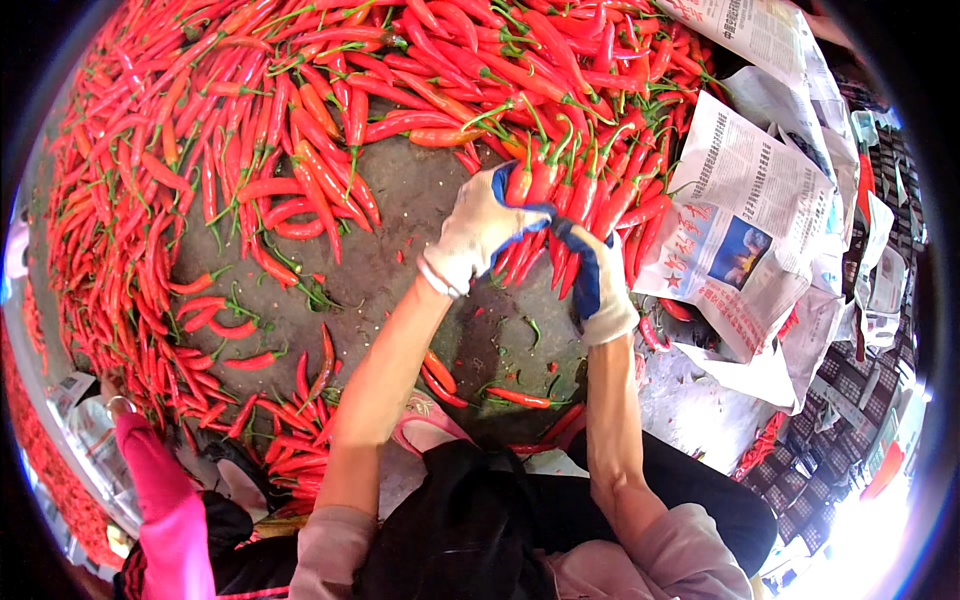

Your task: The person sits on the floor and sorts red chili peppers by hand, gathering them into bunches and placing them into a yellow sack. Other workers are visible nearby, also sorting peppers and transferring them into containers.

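A bunch of red chillies [568, 195] with green stems is gripped between my two gloved hands, stems toward the far side and tips toward me. My left hand [490, 225], in a white glove with blue palm coating, wraps round the bunch from the left. On the right side my right hand [592, 268], gloved alike, closes round it too, and the fingers of both hands meet across its front. Just beyond lies a large heap of red chillies [450, 60]; the bunch overlaps its near edge.
Crumpled newspaper sheets [745, 190] lie at the right, partly over chillies. Loose chillies [255, 360] are scattered on the grey floor [390, 290] and near my shoes [430, 425]. At the lower left reaches another person's pink sleeve [160, 480]. A dark woven basket [860, 390] stands far right.
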